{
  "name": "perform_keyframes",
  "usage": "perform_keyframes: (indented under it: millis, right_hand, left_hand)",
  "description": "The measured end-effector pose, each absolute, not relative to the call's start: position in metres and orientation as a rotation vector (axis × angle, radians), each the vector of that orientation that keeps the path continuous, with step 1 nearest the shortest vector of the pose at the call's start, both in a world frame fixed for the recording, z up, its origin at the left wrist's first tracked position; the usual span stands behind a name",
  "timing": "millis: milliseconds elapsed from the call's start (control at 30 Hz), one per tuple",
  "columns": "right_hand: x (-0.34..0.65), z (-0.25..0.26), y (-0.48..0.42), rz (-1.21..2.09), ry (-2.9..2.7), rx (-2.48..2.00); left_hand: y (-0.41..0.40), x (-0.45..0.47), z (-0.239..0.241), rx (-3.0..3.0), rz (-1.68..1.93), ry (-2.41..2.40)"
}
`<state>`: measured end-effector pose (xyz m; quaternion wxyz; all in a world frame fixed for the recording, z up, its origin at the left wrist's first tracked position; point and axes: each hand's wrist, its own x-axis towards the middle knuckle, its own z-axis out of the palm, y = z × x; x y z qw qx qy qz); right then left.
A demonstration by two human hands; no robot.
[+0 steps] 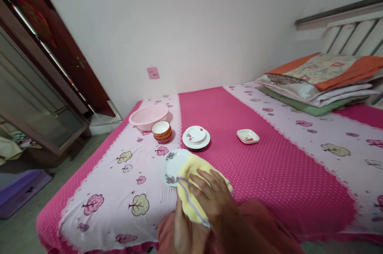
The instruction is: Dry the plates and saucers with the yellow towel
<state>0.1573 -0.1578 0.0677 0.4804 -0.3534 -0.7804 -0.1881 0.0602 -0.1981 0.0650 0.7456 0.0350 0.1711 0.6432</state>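
Observation:
A yellow cloth with purple stripes is draped over what looks like a plate; only a pale edge shows at its lower side. My left hand grips this from below and the left, its fingers partly hidden. On top, my right hand presses the cloth with bent fingers. Just beyond, a white plate with purple flower sprigs lies on the bed, partly covered from view by the cloth. Farther off stand a stack of white plates with red flowers and a stack of orange-brown bowls.
A pink basin sits behind the bowls. Small squarish dishes lie to the right on the pink bedspread. Folded bedding is piled at the far right. A purple box stands on the floor at left.

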Motion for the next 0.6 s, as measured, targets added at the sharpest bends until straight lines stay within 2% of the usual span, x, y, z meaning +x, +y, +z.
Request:
perform_keyframes:
  millis: [267, 600]
  right_hand:
    - [0.198, 0.078, -0.148, -0.364, -2.037, -1.108]
    - [0.230, 0.080, -0.189, -0.408, -2.252, -1.049]
  left_hand:
    - [-0.187, 0.057, 0.063, 0.240, 1.308, 0.257]
    - [-0.177, 0.042, 0.052, 0.300, 1.361, 0.255]
